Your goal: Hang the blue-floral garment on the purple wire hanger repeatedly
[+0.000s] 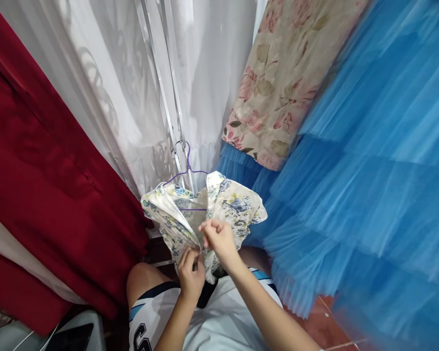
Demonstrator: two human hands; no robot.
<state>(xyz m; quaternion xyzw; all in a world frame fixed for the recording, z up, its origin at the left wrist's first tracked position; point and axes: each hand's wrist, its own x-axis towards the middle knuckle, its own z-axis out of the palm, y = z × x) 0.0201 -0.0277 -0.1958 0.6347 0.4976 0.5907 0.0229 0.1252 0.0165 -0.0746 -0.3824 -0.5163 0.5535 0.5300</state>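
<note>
A white floral blouse (234,204) with blue and yellow flowers hangs in front of my lap on a purple wire hanger (189,168). Its front is undone, and the left front panel slants down towards my fingers. My left hand (192,273) is closed in a pinch on the lower part of that front edge. Just above and to the right, my right hand (218,239) is raised over the other front panel with its fingers curled together. Whatever its fingertips hold, if anything, is too small to make out.
The hanger hooks onto a metal stand (164,73). Red fabric (58,170) hangs at left, white sheer cloth (212,68) behind. A pink floral garment (274,92) and a layered blue tulle skirt (351,185) crowd the right. A grey plastic chair (97,324) stands lower left.
</note>
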